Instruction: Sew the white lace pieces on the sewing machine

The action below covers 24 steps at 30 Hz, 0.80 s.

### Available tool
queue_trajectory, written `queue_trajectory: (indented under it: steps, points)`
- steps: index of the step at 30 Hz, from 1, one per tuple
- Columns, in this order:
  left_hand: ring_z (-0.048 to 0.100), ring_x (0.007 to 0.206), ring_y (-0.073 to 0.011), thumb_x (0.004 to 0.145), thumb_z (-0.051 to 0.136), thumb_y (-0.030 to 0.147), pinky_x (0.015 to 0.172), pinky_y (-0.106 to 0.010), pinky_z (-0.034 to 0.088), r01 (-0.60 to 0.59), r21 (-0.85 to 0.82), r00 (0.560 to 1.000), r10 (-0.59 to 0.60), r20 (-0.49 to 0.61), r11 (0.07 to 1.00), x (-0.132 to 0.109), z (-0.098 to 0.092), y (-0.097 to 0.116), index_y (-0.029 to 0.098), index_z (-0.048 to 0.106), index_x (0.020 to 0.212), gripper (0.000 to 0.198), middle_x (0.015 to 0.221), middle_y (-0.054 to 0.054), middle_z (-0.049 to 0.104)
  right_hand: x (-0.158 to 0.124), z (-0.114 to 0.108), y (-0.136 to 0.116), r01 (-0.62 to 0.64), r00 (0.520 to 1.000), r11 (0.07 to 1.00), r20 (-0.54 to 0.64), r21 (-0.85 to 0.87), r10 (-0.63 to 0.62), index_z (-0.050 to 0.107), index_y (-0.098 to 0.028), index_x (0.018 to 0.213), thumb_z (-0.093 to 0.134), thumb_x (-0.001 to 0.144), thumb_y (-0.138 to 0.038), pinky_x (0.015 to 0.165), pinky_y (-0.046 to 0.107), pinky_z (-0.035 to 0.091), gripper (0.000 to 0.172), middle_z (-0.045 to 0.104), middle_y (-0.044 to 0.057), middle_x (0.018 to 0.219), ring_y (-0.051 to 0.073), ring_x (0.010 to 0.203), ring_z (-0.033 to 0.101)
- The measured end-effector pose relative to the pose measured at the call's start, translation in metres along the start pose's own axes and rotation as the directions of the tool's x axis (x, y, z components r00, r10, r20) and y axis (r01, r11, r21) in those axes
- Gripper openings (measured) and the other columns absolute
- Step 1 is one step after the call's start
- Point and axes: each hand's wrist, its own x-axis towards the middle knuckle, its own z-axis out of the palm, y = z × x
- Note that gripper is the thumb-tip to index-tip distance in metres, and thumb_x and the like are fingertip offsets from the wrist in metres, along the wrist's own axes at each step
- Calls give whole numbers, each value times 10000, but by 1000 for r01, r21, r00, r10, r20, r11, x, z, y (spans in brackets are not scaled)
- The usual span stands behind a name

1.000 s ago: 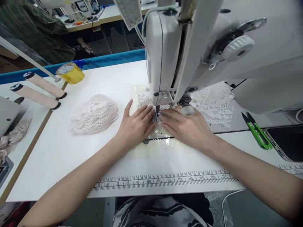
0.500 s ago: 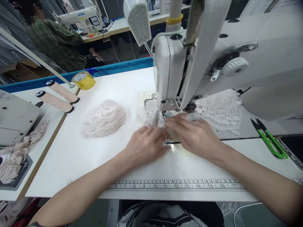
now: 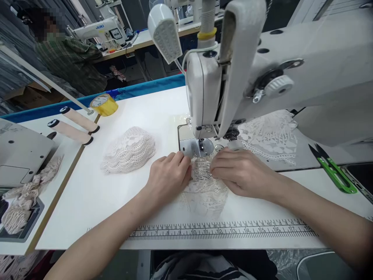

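Observation:
A white lace piece [image 3: 205, 188] lies on the table just in front of the sewing machine's [image 3: 201, 89] needle area. My left hand [image 3: 170, 173] is closed on its left edge, fingers curled. On the opposite edge my right hand [image 3: 240, 171] pinches the lace, its fingertips hidden behind the knuckles. The lace's upper edge reaches the metal needle plate [image 3: 188, 147]; its lower part spreads flat towards the ruler. To the left sits a stack of white lace pieces [image 3: 129, 151]. More lace [image 3: 269, 136] lies under the machine arm at right.
Green thread snips [image 3: 335, 173] lie at the right. A yellow tape roll [image 3: 104, 105] and two thread cones [image 3: 70, 131] stand at the back left. A printed ruler [image 3: 215, 231] runs along the front edge. Beyond the blue edging, a person [image 3: 68, 64] sits by another machine [image 3: 100, 29].
The lace has come from under the presser foot towards me and now lies spread between my hands. Both hands have moved apart, uncovering the needle plate.

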Motion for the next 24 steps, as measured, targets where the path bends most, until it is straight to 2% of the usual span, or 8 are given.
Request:
queue_trajectory:
  steps: [4,7,13,16,18,21,23,24]
  points:
    - [534,588,-134,874,506,167,456,-277,283,-56,27,996,54,70,998,-1,-6,2,164,596,839,97,721,-2,590,1,1,-4,-32,999,998,-15,57,33,614,-196,697,439,794,-71,687,320,443,236,631,5,667,159,709,560]
    - [553,613,-144,830,502,123,453,-278,290,-11,29,993,8,117,1000,0,-7,3,157,602,910,133,782,-13,617,2,0,-6,-40,999,996,-20,77,42,597,-183,661,448,755,-95,677,320,416,197,602,-4,631,146,649,522]
    - [524,541,-99,958,464,212,448,-243,298,82,-107,997,-82,2,991,2,3,2,167,593,822,192,720,7,613,3,1,-12,-62,995,997,-74,52,66,617,-176,702,463,809,-149,666,323,392,189,612,-5,632,148,647,551]
    - [498,506,-65,955,496,196,457,-213,337,79,-278,988,-113,-108,957,1,1,2,166,600,859,145,757,14,640,6,4,-17,-217,959,970,-162,108,233,652,-171,856,509,887,-225,628,306,434,156,672,20,762,136,621,576]
    - [520,532,-55,946,517,169,472,-192,376,33,-410,974,-120,-190,912,1,-3,3,170,600,876,108,800,10,662,8,4,-19,-400,884,874,-136,274,447,632,-170,1041,566,882,-250,526,268,445,191,685,30,838,104,526,549]
    - [589,614,-58,917,551,126,499,-163,434,7,-607,960,-176,-219,795,0,-10,7,181,595,863,88,856,3,681,11,3,-21,-550,774,602,81,579,628,593,-184,1085,575,866,-212,404,224,431,222,681,13,829,73,420,514]
    - [605,603,-53,901,563,105,503,-155,463,40,-716,959,-228,-168,697,0,-15,10,180,590,842,100,869,4,679,12,1,-21,-545,764,510,145,665,628,608,-179,970,545,861,-164,431,215,466,127,664,-1,750,88,465,565]
    - [611,605,-55,895,566,96,514,-158,478,52,-747,959,-241,-147,663,0,-17,11,180,589,835,105,863,5,674,11,1,-21,-533,771,520,129,668,624,613,-178,934,540,855,-149,460,215,481,112,646,-10,702,99,501,585]
